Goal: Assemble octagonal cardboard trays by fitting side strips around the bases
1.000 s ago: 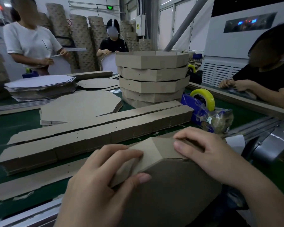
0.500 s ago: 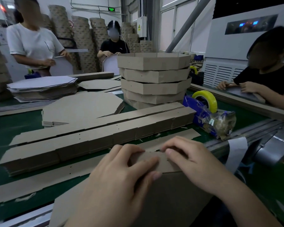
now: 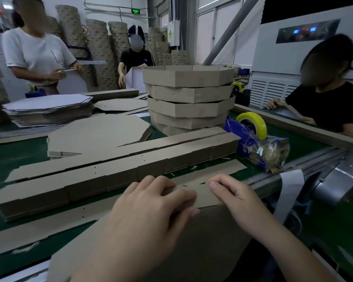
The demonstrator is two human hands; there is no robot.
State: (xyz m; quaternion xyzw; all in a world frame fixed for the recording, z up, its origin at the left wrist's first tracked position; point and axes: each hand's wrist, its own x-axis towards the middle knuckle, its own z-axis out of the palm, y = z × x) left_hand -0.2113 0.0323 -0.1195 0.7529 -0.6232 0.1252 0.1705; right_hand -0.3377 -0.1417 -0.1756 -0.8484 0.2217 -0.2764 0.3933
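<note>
Side strip (image 3: 204, 196) was found standing against the far edge of the octagonal base (image 3: 202, 245), which lay tilted at the near side of the green belt (image 3: 12, 151), directly before the worker.

Far left on the belt: a pile of white-faced sheets (image 3: 47, 107), then flat spare bases (image 3: 98, 133), with a bundle of unfolded strips (image 3: 110, 171) lying crosswise in front of them.

Left hand (image 3: 151, 212) gripped the strip, fingers curled over its upper edge and thumb pressed on the near face. Right hand (image 3: 236, 198) gripped the same panel just beside it, fingertips hooked over the top.

The strip's long axis ran left to right along the base edge, across both grips. A flat strip on the belt (image 3: 222, 169) passed just behind the hands; whether it joined the held panel could not be told. In my judgement the next fold would proceed toward whichever corner lay unwrapped, with the hand on that side nearer.

Behind centre stood the finished trays (image 3: 189, 98), nested. To the right sat a tape dispenser (image 3: 253, 129), untouched.
</note>
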